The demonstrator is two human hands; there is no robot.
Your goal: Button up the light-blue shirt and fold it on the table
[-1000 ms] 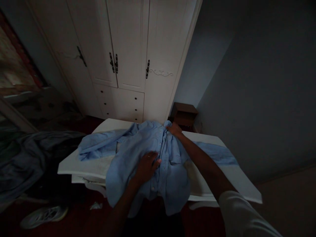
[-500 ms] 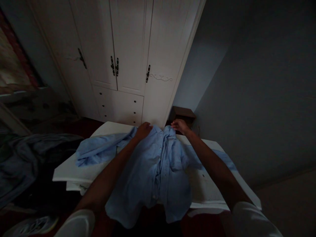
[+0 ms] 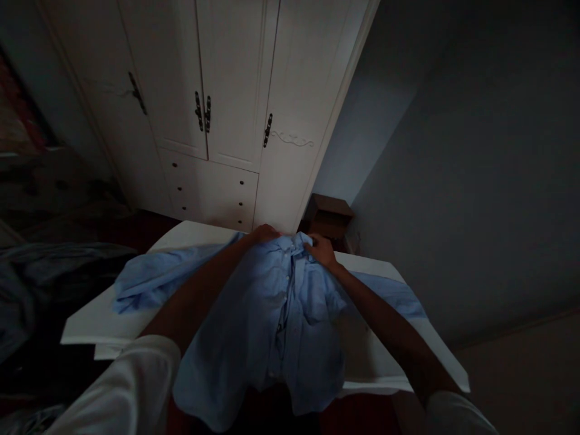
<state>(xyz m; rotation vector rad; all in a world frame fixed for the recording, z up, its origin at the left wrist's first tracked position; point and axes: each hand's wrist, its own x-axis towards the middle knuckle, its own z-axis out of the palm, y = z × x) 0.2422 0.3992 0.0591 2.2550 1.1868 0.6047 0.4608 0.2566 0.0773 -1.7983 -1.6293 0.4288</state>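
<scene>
A light blue button-up shirt [image 3: 272, 320] lies front-up across a white table [image 3: 90, 320], its hem hanging over the near edge and its sleeves spread to both sides. My left hand [image 3: 263, 232] rests on the far left of the collar, fingers curled on the cloth. My right hand [image 3: 319, 251] grips the right side of the collar, close to the button placket. Both arms reach over the shirt from below.
A white wardrobe [image 3: 226, 109] with dark handles and small drawers stands behind the table. A brown wooden stool [image 3: 328, 214] sits by the wall at its right. Dark clothing [image 3: 36, 284] is heaped on the left. The room is dim.
My left hand moved from the middle of the shirt up to the collar. My right hand shifted slightly inward along the collar. The view drifted left.
</scene>
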